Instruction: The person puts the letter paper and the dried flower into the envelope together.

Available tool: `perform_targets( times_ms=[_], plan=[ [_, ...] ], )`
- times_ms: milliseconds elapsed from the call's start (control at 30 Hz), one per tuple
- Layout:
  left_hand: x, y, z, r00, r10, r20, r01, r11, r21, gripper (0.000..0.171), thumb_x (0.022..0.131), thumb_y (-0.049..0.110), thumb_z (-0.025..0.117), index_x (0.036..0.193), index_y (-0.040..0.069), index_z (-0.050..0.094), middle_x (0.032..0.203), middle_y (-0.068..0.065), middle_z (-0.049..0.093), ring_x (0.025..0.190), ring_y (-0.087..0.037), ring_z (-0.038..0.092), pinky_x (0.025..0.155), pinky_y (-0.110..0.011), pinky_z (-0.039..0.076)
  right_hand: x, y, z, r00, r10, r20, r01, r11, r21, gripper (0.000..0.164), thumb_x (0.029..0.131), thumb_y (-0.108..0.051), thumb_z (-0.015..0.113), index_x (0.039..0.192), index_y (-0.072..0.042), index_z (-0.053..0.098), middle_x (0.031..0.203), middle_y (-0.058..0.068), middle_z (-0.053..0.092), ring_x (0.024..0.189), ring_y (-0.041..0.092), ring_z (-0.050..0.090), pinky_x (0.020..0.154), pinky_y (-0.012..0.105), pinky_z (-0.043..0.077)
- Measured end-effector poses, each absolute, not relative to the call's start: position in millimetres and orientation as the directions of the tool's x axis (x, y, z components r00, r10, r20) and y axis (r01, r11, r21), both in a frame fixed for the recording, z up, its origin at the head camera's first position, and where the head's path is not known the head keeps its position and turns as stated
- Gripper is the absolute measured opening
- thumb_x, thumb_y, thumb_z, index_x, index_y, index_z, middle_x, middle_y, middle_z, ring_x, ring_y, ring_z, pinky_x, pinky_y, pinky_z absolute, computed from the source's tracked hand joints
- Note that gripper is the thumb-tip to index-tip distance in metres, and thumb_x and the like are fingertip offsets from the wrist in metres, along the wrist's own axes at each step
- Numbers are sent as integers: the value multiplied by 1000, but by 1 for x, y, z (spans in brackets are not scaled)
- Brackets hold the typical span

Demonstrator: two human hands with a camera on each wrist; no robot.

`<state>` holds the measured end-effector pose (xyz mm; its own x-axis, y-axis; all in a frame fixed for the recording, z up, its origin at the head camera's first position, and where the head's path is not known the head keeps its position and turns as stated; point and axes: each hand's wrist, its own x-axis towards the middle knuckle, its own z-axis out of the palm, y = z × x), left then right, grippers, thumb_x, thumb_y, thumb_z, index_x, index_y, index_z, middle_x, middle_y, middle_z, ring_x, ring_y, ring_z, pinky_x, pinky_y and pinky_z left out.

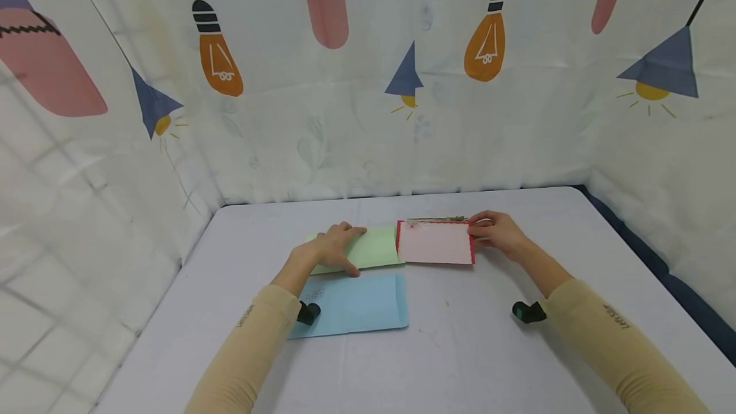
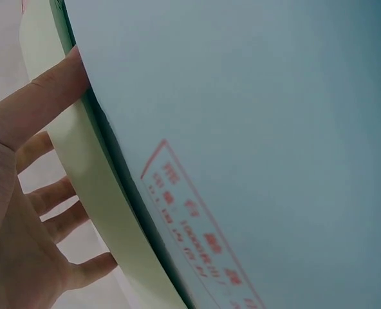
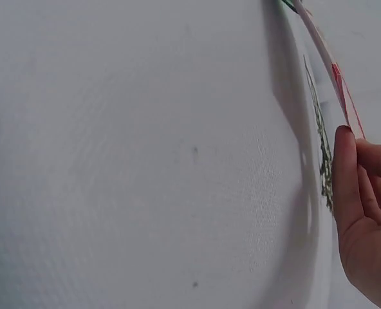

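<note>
A pale pink card with a red scalloped edge stands tilted at the back of the table. My right hand pinches its right end between thumb and fingers; in the right wrist view the red-edged card appears edge-on at the fingertips. Its left end overlaps a light green envelope. Across the left part of that envelope my left hand rests with spread fingers, thumb at the near edge. The left wrist view has the thumb along the green envelope's edge, beside the blue envelope.
A light blue envelope lies in front of the green one, under my left wrist; red printing shows on it. Behind the pink card lies a thin dried sprig. A patterned curtain hangs past the table's back edge.
</note>
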<state>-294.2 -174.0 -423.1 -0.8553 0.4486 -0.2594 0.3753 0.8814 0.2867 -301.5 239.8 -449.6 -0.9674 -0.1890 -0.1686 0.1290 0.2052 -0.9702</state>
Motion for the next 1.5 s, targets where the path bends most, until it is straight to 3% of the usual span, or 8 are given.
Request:
perform_targets(
  times_ms=[767,967,1500],
  plan=[
    [-294,-174,-422,-857,452,-246,386,881,275,101,78,46,89,161,22,36,155,-12,38,141,-34,36,108,-63,34,-303,225,-442,-975,-200,-92,11,373,-928,36,96,-4,71,127,12,60,112,24,68,83,22,72,77,32,59],
    [-294,-174,-422,-854,460,-243,395,877,273,101,78,47,89,161,22,36,155,-12,38,141,-33,37,108,-62,34,-307,213,-440,-978,-180,-102,27,378,-925,40,95,-4,73,130,10,57,113,22,69,82,19,72,77,31,59],
    [-295,-173,-424,-848,471,-242,405,871,277,101,79,47,89,161,21,36,154,-13,39,140,-34,37,108,-64,33,-313,192,-451,-979,-161,-122,54,370,-928,34,96,-3,70,126,8,61,111,20,66,79,19,70,74,30,59]
  ],
)
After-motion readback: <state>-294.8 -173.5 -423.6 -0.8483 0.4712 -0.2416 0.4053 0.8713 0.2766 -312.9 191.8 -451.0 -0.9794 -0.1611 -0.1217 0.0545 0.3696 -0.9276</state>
